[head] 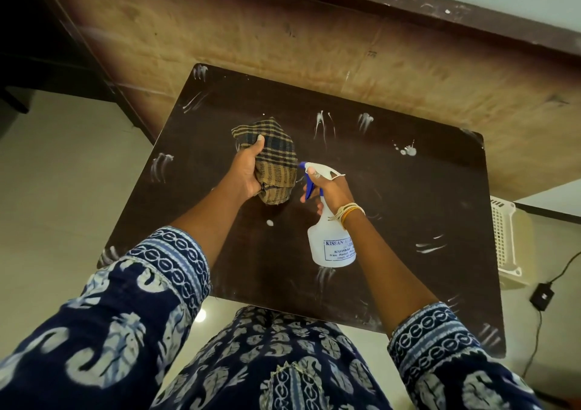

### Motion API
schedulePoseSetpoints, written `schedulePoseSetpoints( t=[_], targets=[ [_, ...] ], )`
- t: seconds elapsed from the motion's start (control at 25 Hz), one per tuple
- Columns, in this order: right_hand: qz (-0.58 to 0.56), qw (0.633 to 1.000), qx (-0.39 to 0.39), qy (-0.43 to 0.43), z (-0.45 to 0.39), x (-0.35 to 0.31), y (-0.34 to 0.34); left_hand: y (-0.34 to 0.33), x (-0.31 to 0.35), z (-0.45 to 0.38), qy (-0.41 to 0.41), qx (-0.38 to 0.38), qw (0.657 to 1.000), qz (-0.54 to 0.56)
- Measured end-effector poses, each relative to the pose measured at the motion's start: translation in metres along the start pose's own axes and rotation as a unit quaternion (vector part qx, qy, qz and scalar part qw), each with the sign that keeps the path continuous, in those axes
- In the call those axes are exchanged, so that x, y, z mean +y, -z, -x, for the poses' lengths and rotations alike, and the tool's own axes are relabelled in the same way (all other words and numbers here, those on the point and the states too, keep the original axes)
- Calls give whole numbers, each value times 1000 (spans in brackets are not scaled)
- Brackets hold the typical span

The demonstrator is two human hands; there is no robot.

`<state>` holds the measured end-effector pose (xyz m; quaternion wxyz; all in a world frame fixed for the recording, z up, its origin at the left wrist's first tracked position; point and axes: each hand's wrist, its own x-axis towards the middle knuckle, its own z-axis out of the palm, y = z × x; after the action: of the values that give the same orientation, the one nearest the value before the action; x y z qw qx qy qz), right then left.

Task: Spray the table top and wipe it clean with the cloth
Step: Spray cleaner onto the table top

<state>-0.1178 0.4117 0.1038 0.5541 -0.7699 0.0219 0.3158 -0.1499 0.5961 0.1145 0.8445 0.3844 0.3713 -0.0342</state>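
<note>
Table (408,208): stands before a wooden panel (314,41), its far edge close against it. Above the table's middle, cloth (276,164) held in the left hand (246,170); just right of it, spray bottle (330,230) gripped by the right hand (330,189). Right of the table, on the floor: slatted basket (506,236), then an adapter (542,296) with cable.

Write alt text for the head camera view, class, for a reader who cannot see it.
Seen from above, a person's left hand grips a bunched checked cloth over a dark table top marked with white smears, while the right hand holds a white spray bottle with a blue trigger. Patterned blue sleeves fill the foreground.
</note>
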Motion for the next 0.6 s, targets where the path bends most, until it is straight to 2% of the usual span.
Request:
schedulePoseSetpoints(
  t=[0.36, 0.6],
  targets=[
    [-7, 1000, -26, -2, -4, 0, 11, -6, 1, -5, 10, 1, 1000, 5],
    [-22, 1000, -4, 22, -9, 5, 22, -12, 0, -10, 14, 8, 1000, 2]
  ],
)
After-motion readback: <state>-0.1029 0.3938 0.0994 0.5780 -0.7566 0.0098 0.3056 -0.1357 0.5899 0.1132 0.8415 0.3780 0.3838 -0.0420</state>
